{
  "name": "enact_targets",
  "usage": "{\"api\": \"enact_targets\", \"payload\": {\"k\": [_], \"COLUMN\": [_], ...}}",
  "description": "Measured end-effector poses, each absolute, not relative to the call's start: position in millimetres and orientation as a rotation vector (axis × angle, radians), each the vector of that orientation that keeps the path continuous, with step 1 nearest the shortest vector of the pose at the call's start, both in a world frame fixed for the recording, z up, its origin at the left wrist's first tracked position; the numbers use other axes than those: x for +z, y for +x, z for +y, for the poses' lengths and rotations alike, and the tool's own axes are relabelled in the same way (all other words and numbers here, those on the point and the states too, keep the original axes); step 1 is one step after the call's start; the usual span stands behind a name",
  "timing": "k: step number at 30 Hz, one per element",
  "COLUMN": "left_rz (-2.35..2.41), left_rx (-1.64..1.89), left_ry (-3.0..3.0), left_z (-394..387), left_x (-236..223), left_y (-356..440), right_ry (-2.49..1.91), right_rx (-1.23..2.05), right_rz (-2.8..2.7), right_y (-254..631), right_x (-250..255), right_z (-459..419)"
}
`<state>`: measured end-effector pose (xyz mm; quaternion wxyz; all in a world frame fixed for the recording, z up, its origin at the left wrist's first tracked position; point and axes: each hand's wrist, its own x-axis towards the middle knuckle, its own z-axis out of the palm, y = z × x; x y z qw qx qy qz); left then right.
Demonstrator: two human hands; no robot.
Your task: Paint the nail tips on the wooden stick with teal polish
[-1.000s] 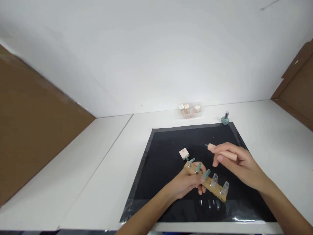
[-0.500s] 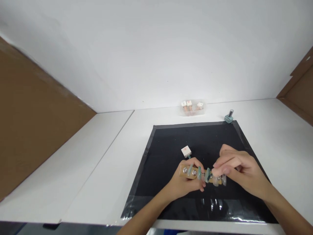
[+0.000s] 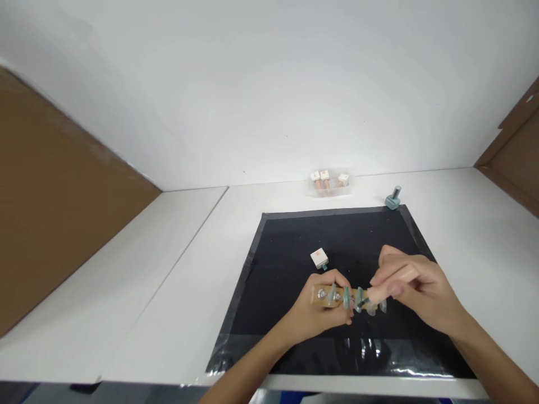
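Observation:
My left hand (image 3: 315, 310) is closed around a wooden nail-tip stand (image 3: 325, 296) that carries several false nails on metal pegs. Some of these nails are painted green; those at the right end look clear. Between the thumb and fingers of my right hand (image 3: 423, 289) is a pink-handled nail polish brush (image 3: 389, 285). Its dark bristles touch or nearly touch a green false nail (image 3: 359, 299) near the middle of the stand. Behind my left hand, an open polish bottle (image 3: 319, 258) with a white label lies on the black mat, green at its neck.
The black mat (image 3: 290, 241) covers part of the white table (image 3: 177, 314). At its far right corner is a green polish bottle (image 3: 392, 202) with a silver cap. A clear tray (image 3: 330, 191) with several labelled bottles stands by the white wall. Brown panels (image 3: 63, 196) flank the table.
My right hand brought the brush down and left, from above the mat onto the false nails. My left hand turned the stand from slanted to nearly level, its nails now seen more edge-on.

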<state>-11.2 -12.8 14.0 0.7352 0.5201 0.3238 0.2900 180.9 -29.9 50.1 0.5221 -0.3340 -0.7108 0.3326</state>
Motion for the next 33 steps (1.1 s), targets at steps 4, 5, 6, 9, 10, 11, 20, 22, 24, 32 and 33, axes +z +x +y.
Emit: {"api": "enact_targets", "payload": {"k": [4, 5, 6, 9, 10, 11, 20, 22, 24, 32, 33], "left_rz": [0.755, 0.761, 0.762, 0.767, 0.774, 0.784, 0.782, 0.776, 0.766, 0.746, 0.748], "left_rx": [0.642, 0.641, 0.639, 0.644, 0.648, 0.652, 0.643, 0.641, 0.640, 0.675, 0.673], "left_ry": [1.278, 1.296, 1.306, 1.334, 1.351, 1.372, 1.563, 1.577, 1.581, 1.629, 1.633], "left_z": [-12.1, -11.9, -11.7, -11.4, -11.3, -11.3, -9.7, -9.7, -9.7, -8.2, -8.2], "left_x": [11.9, 11.3, 10.8, 9.7, 9.6, 9.5, 10.3, 9.4, 9.1, 13.5, 13.7], "left_y": [-12.1, -12.4, -12.7, -13.0, -13.0, -13.0, -12.5, -12.8, -13.1, -12.3, -12.2], "right_ry": [-0.858, -0.851, -0.821, -0.749, -0.770, -0.805, -0.821, -0.834, -0.781, -0.788, -0.766], "right_rx": [0.739, 0.728, 0.730, 0.780, 0.776, 0.754, 0.671, 0.641, 0.676, 0.652, 0.667], "right_rz": [-1.716, -1.709, -1.712, -1.784, -1.808, -1.818, -1.907, -1.895, -1.903, -1.960, -1.969], "right_y": [181.7, 181.8, 181.9, 182.4, 182.7, 183.0, 184.3, 184.6, 184.8, 184.2, 184.2], "right_x": [46.8, 46.1, 45.7, 46.2, 46.7, 47.1, 47.5, 47.1, 47.2, 50.2, 50.3], "right_z": [-29.1, -29.0, -28.9, -28.7, -28.7, -28.6, -27.5, -27.6, -27.7, -28.0, -28.0]}}
